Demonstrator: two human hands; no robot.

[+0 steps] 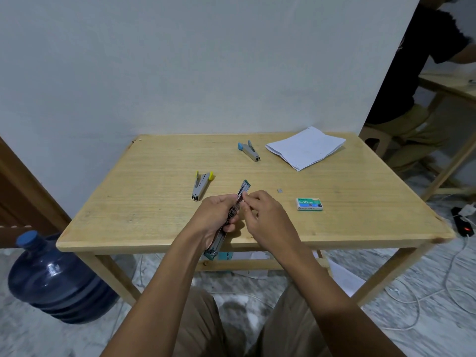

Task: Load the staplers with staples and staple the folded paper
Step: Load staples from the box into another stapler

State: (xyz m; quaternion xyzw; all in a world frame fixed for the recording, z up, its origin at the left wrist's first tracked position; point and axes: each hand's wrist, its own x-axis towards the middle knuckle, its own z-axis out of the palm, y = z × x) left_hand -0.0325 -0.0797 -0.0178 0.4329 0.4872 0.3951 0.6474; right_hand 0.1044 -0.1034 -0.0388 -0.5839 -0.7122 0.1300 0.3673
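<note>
**Loading the third stapler at the pale wooden table**

From the camera on my head, I sat at a pale wooden table (154, 176) pushed against a plain white wall (180, 60). My left hand (216, 215) gripped a long metal stapler with teal ends (243, 190). It was swung open and raised above the table's near edge, with one end pointing away from me and the other hanging below my palm. My right hand (265, 215) was curled narrow, with thumb and forefinger pinching at the stapler's upper rail. Whether staples lay between them was too small to tell.

On the tabletop a grey stapler with yellow ends (201, 185) lay just beyond my left hand. A grey stapler with blue ends (249, 150) lay farther back, near the folded white paper (306, 148) at the far right. A small green staple box (309, 204) sat to the right of my hands. A tiny loose strip of staples (280, 190) lay between the box and my fingers.

A large blue water jug (51, 279) stood on the grey marbled floor (412, 318) by the table's left leg. White cables (422, 297) trailed across the floor on the right toward a black power strip with a red light (463, 225). Past the wall's corner, a person in a black top (422, 60) leaned at a second wooden table (453, 88).
</note>
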